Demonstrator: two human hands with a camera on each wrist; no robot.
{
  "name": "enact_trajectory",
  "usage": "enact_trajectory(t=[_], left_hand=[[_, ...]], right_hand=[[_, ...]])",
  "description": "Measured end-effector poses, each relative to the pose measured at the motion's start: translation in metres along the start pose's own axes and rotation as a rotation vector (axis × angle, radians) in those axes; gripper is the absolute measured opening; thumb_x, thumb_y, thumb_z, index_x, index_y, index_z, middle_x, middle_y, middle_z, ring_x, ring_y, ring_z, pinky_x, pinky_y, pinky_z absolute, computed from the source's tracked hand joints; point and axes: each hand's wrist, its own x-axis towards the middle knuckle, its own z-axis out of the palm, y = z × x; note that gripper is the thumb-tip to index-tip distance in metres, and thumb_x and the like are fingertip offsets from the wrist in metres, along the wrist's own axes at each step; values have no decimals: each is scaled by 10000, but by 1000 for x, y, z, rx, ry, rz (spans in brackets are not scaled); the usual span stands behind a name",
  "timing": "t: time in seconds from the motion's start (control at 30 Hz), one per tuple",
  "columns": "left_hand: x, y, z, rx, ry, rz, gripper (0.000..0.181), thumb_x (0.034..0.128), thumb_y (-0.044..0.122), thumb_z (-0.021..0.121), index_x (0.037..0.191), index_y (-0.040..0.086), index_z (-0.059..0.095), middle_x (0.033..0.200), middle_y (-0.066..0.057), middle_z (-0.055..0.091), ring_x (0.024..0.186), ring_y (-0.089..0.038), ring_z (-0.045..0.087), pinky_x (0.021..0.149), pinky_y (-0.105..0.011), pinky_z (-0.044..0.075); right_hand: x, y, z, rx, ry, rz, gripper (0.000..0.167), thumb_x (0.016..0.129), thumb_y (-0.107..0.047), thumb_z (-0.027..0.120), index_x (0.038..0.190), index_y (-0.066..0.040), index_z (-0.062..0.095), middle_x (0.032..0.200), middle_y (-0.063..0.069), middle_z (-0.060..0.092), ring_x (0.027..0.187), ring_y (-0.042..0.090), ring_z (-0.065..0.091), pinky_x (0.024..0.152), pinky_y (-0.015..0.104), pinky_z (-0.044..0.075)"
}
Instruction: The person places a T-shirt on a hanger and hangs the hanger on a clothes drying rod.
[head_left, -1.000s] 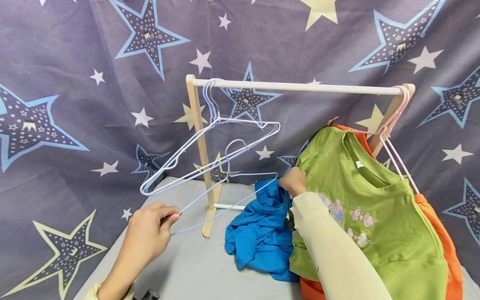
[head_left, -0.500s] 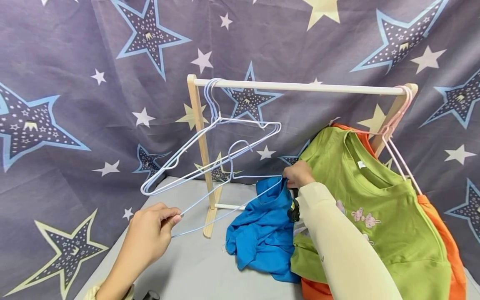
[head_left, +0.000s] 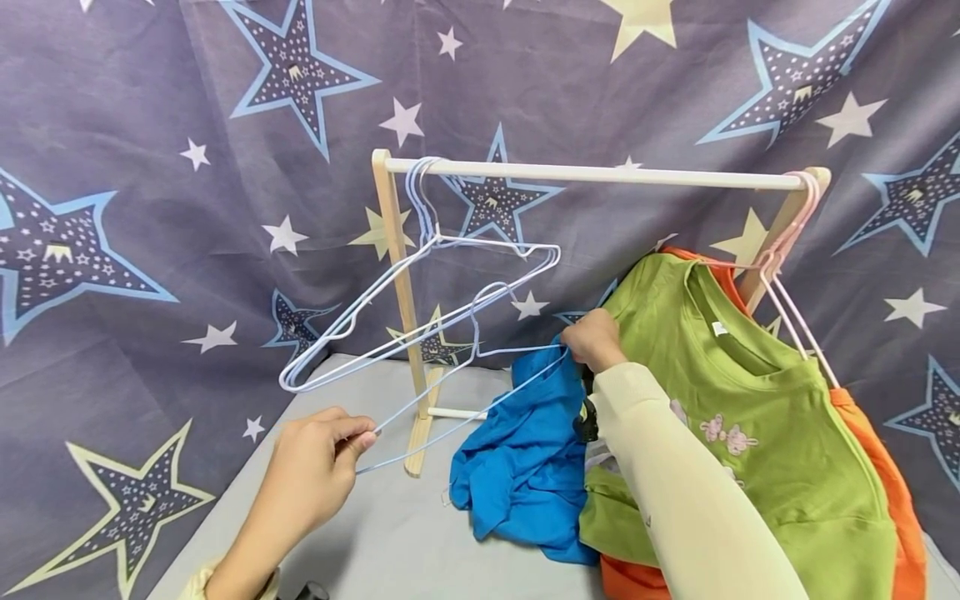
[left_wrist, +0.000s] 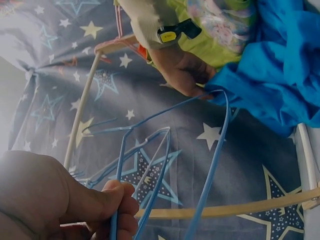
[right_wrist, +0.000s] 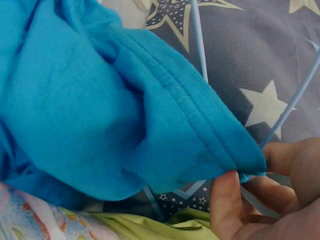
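My left hand [head_left: 315, 467] pinches the left end of a light blue wire hanger [head_left: 427, 396] between thumb and fingers. Its hook points up, below the rack's rail. At the hanger's other end, my right hand [head_left: 595, 340] grips the hemmed edge of a blue garment [head_left: 517, 467], which hangs crumpled down to the table. In the right wrist view, thumb and fingers pinch the corner of that hem [right_wrist: 220, 135], and the hanger's end goes in behind the cloth. How far the hanger reaches inside the garment is hidden.
A clothes rack with a white rail [head_left: 600, 173] stands behind. Several white and blue hangers [head_left: 352, 317] hang at its left end. A green shirt [head_left: 750, 400] and orange clothing [head_left: 877, 467] hang on pink hangers at the right. A star-patterned curtain [head_left: 225, 167] backs the table [head_left: 405, 533].
The left hand has moved a little to the right with the hanger, whose right end now lies at the blue garment's hem. The right hand has lifted the hem slightly.
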Motion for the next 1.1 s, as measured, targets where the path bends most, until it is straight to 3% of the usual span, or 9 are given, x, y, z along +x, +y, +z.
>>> enact_trajectory(t=[0.1, 0.23, 0.3, 0.53, 0.7, 0.8, 0.87, 0.97, 1.1], left_hand=[[-2, 4, 0, -12, -16, 6, 131, 798, 25, 843, 890, 112, 811, 704, 141, 568, 568, 28, 407, 535, -232, 386], [-6, 11, -4, -25, -41, 19, 140, 795, 31, 849, 888, 127, 809, 709, 174, 544, 570, 46, 396, 536, -217, 384], [-8, 15, -7, -35, -56, 19, 138, 801, 38, 848, 896, 131, 811, 722, 189, 549, 573, 54, 398, 536, -211, 387], [-6, 24, -8, -50, -70, 13, 136, 816, 62, 845, 906, 158, 810, 731, 202, 550, 584, 51, 401, 546, -214, 385], [-5, 27, -1, -94, -66, -14, 137, 824, 46, 836, 884, 166, 805, 716, 179, 561, 572, 44, 415, 532, -208, 393], [-5, 27, 5, -123, -65, -25, 145, 829, 39, 831, 880, 171, 801, 720, 173, 565, 576, 44, 421, 528, -208, 394], [-4, 27, 9, -130, -62, -30, 147, 829, 33, 829, 875, 169, 797, 719, 167, 567, 575, 41, 423, 527, -210, 394], [-4, 25, 15, -132, -53, -44, 140, 831, 24, 824, 875, 155, 799, 722, 154, 588, 570, 35, 423, 527, -216, 393], [-3, 20, 20, -110, -18, -64, 117, 823, 24, 826, 870, 129, 804, 720, 133, 614, 563, 27, 424, 533, -234, 390]], right_hand=[[-3, -1, -2, -31, 27, -44, 321, 841, -51, 670, 587, -136, 494, 545, 35, 548, 459, 147, 569, 540, 320, 523], [-7, -3, -5, -22, 48, -79, 278, 861, -88, 679, 612, -114, 559, 561, 37, 584, 479, 144, 600, 806, 420, 563], [-7, -3, -6, -12, 56, -86, 217, 859, -92, 695, 653, -84, 627, 591, 46, 617, 488, 139, 615, 867, 435, 552], [-9, -4, -4, 9, 67, -120, 82, 814, -74, 729, 771, -19, 771, 527, -8, 604, 469, 121, 588, 691, 370, 530], [-13, -6, -1, 58, 65, -131, 93, 809, -54, 734, 732, -24, 778, 468, -25, 568, 461, 125, 564, 704, 340, 489], [-14, -7, 0, 130, 37, -92, 81, 817, -44, 746, 744, -24, 774, 617, 51, 668, 513, 114, 606, 687, 291, 515], [-15, -8, 0, 204, -6, -54, 58, 833, -45, 747, 802, -6, 779, 841, 117, 721, 595, 111, 663, 675, 271, 560], [-17, -7, -1, 314, -85, -5, 115, 871, -53, 732, 925, 41, 767, 1152, 194, 673, 777, 160, 735, 733, 272, 597], [-21, -5, -2, 391, -140, -30, 209, 925, -62, 676, 1064, 81, 737, 1274, 215, 632, 964, 254, 747, 851, 314, 591]])
